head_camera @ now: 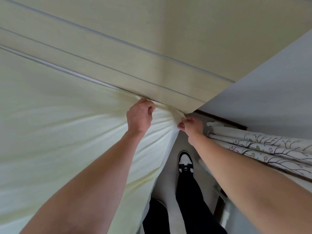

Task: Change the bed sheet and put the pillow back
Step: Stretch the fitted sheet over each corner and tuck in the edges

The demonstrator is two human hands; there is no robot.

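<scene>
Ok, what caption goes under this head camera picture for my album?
Both hands, left hand and right hand, pull the pale bed sheet over the mattress corner beside the headboard.

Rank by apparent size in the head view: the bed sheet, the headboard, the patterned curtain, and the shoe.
1. Bed sheet and headboard: both fill large areas and run out of frame, too close to rank.
2. Patterned curtain, also cut off.
3. Shoe, smallest.

— Where were the hands?
— Both arms reached toward twelve o'clock. The left hand [139, 116] sat at eleven, fingers curled, gripping. The right hand [191, 126], at one, pinched with thumb and fingertips.
</scene>
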